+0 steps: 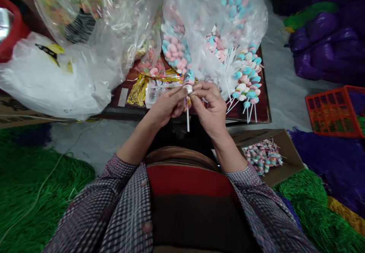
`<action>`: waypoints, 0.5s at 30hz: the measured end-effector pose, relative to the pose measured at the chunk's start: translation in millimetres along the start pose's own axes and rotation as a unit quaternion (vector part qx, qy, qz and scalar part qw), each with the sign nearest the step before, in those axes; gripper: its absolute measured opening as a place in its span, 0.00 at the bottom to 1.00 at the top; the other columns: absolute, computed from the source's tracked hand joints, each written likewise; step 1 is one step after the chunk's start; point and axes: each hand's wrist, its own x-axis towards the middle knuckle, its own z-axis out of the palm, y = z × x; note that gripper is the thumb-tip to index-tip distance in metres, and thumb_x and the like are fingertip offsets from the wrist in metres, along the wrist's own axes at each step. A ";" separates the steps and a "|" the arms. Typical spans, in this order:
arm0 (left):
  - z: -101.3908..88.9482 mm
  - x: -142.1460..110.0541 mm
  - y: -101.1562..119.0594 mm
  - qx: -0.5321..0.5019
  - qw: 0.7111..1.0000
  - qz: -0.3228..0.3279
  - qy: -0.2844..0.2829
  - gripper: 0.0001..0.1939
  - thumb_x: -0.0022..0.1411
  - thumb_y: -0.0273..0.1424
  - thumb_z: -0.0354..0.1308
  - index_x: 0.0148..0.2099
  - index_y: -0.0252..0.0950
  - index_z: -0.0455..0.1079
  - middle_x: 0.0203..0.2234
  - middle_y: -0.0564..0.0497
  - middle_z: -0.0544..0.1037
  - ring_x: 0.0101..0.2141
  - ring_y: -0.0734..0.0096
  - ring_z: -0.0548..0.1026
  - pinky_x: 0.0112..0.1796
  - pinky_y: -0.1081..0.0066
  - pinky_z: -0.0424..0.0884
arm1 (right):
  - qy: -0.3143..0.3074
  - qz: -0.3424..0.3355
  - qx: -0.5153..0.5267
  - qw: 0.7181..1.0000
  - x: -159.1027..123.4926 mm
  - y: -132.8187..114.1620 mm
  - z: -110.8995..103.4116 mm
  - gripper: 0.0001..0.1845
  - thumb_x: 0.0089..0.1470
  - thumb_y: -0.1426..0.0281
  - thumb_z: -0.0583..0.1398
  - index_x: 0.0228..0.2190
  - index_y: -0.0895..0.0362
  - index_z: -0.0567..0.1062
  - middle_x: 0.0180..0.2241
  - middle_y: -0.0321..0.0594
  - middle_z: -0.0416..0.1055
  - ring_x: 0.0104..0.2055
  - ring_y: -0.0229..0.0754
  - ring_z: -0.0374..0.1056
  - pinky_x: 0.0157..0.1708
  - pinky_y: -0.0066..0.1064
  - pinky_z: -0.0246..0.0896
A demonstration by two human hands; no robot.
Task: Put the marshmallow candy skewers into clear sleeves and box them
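Note:
Between my two hands, over the table's front edge, is a marshmallow skewer in a clear wrapper, its white stick pointing down toward me. My left hand pinches it low down from the left. From the right, the fingers of my right hand close on the wrapper near the base of the candy. Just behind them lie gold twist ties and a stack of printed clear wrappers. To the right of my right hand, unwrapped marshmallow skewers in blue, pink and white lie piled with their sticks outward.
Large clear bags of marshmallows and colourful candy fill the table's back. A white plastic bag lies at left. Below right stands a cardboard box with wrapped skewers; an orange crate and green fringe are on the floor.

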 end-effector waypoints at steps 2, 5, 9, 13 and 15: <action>7.9 1.0 -5.3 -0.027 0.999 0.034 0.005 0.20 0.58 0.47 0.66 0.47 0.41 0.73 0.18 0.61 0.65 0.16 0.82 0.54 0.18 0.75 0.51 | 0.012 0.046 0.040 0.998 -10.5 4.9 -3.9 0.07 0.60 0.61 0.64 0.32 0.50 0.79 0.47 0.39 0.76 0.53 0.42 0.72 0.55 0.41 0.67; 23.0 -3.8 -17.1 0.000 0.997 0.076 -0.031 0.21 0.57 0.41 0.68 0.52 0.43 0.73 0.21 0.60 0.71 0.19 0.81 0.60 0.22 0.75 0.58 | 0.002 0.164 0.141 0.976 -30.4 16.1 -16.9 0.10 0.57 0.58 0.65 0.32 0.51 0.76 0.42 0.37 0.78 0.44 0.40 0.74 0.45 0.36 0.71; 41.7 -12.5 -31.1 0.068 0.983 0.097 -0.140 0.17 0.61 0.37 0.63 0.52 0.40 0.76 0.25 0.56 0.75 0.24 0.78 0.67 0.27 0.73 0.65 | -0.001 0.281 0.193 0.940 -58.7 22.9 -46.3 0.15 0.53 0.54 0.67 0.32 0.51 0.74 0.28 0.33 0.75 0.28 0.38 0.70 0.31 0.32 0.69; 34.9 -7.1 -29.7 0.177 0.963 0.107 -0.170 0.25 0.65 0.37 0.61 0.62 0.40 0.71 0.22 0.58 0.73 0.23 0.76 0.66 0.26 0.72 0.64 | 0.101 0.268 0.133 0.949 -76.1 13.2 -92.5 0.14 0.52 0.56 0.67 0.27 0.51 0.72 0.22 0.29 0.70 0.22 0.36 0.67 0.33 0.35 0.72; 16.3 3.2 -25.0 0.243 0.957 0.139 -0.076 0.18 0.68 0.38 0.56 0.56 0.39 0.75 0.27 0.54 0.77 0.25 0.73 0.70 0.29 0.70 0.68 | 0.111 0.246 0.076 0.960 -78.7 2.8 -117.9 0.12 0.54 0.57 0.67 0.28 0.51 0.73 0.24 0.30 0.72 0.25 0.38 0.70 0.38 0.38 0.74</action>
